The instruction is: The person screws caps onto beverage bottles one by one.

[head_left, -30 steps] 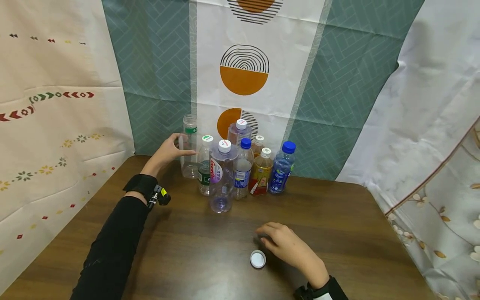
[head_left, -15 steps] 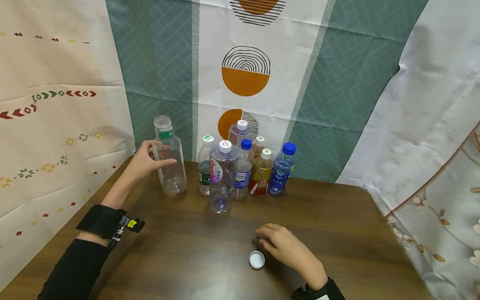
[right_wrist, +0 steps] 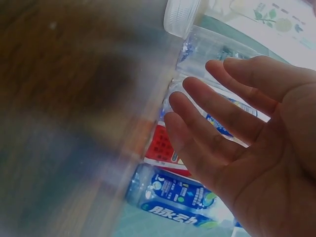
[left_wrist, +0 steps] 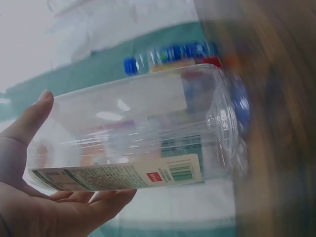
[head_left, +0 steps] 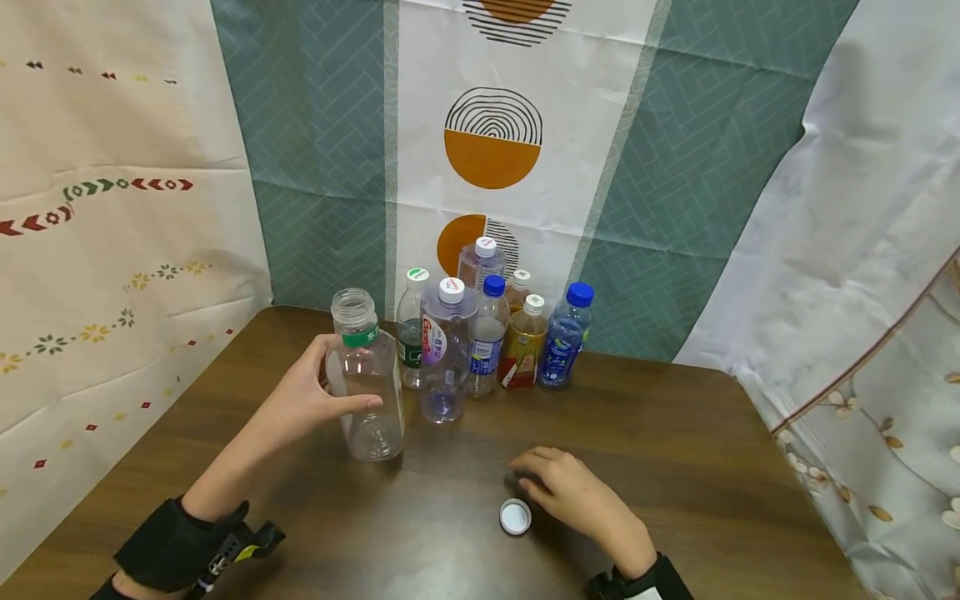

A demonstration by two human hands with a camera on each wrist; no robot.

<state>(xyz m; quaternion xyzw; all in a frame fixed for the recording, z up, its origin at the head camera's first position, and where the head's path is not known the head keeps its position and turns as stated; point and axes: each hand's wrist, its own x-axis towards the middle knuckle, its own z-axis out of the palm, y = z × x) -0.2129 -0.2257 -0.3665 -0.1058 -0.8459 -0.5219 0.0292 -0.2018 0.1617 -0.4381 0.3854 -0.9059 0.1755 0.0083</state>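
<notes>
My left hand (head_left: 315, 396) grips a clear plastic bottle (head_left: 375, 435) with a green neck band and no cap on its mouth. The bottle is nearly upright, left of the other bottles; whether its base touches the table I cannot tell. In the left wrist view thumb and fingers lie on opposite sides of the bottle (left_wrist: 123, 103), and a printed label shows along it. My right hand (head_left: 581, 496) holds nothing, its fingers loosely bent, low over the table. A white bottle cap (head_left: 515, 517) lies inside up just left of that hand; the right wrist view shows the cap (right_wrist: 178, 17) beyond the fingers.
Several capped bottles stand grouped at the back, among them a tall clear one (head_left: 442, 383), a yellow-and-red labelled one (head_left: 522, 354) and a blue-labelled one (head_left: 562, 342). Behind the brown table (head_left: 675, 450) hangs a patterned cloth (head_left: 660, 208).
My left hand has drawn the uncapped bottle from beside the group, first leftward, then nearer and slightly right. The right hand and the cap have stayed in place.
</notes>
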